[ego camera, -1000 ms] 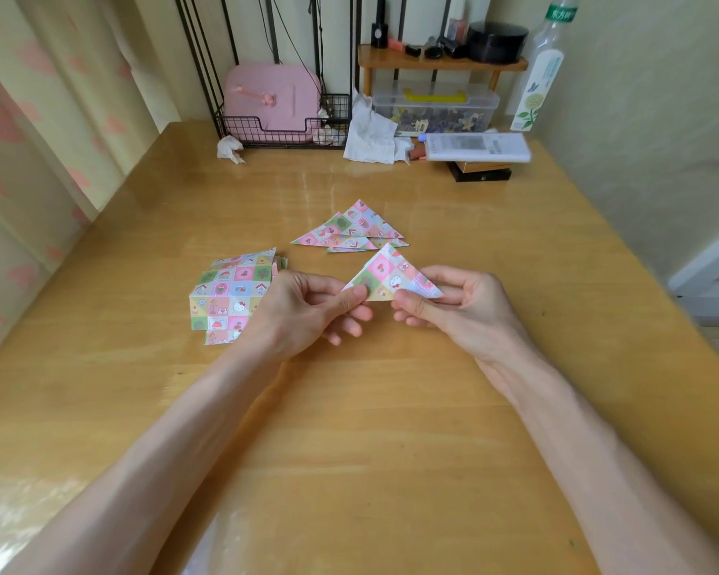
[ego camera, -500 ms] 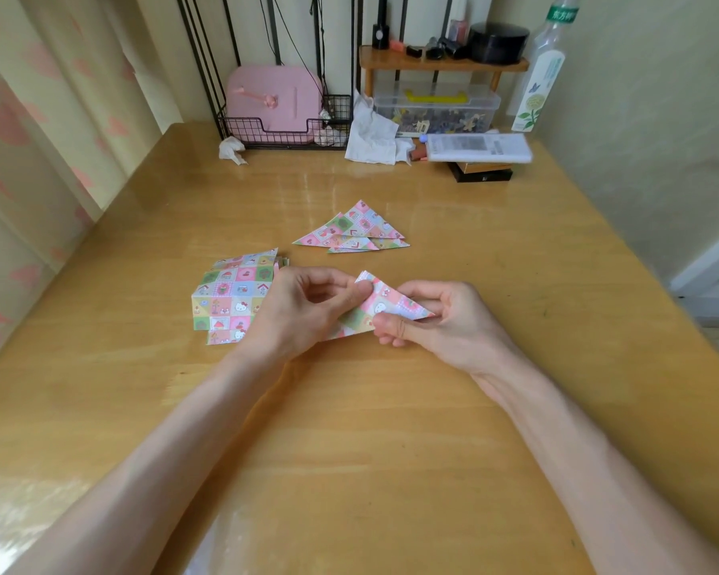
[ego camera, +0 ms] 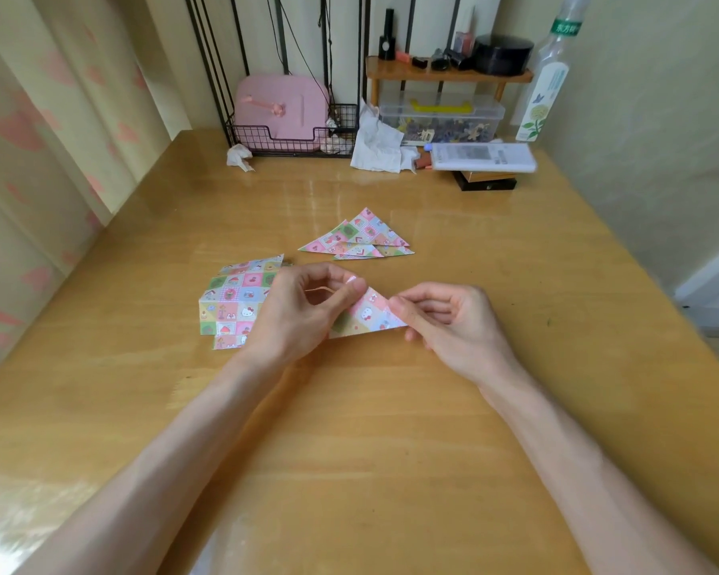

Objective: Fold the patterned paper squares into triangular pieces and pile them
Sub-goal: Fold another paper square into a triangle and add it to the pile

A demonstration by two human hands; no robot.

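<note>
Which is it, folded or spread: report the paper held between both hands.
Folded. The held paper forms a triangle, pinched by the left hand and right hand.

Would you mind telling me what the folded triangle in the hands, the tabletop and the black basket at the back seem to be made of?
Folded triangle: thin printed paper, matt; it holds sharp creases. Tabletop: wood-look, probably under a glossy clear layer; grain shows and light reflects. Black basket: likely coated metal wire; thin open grid.
</note>
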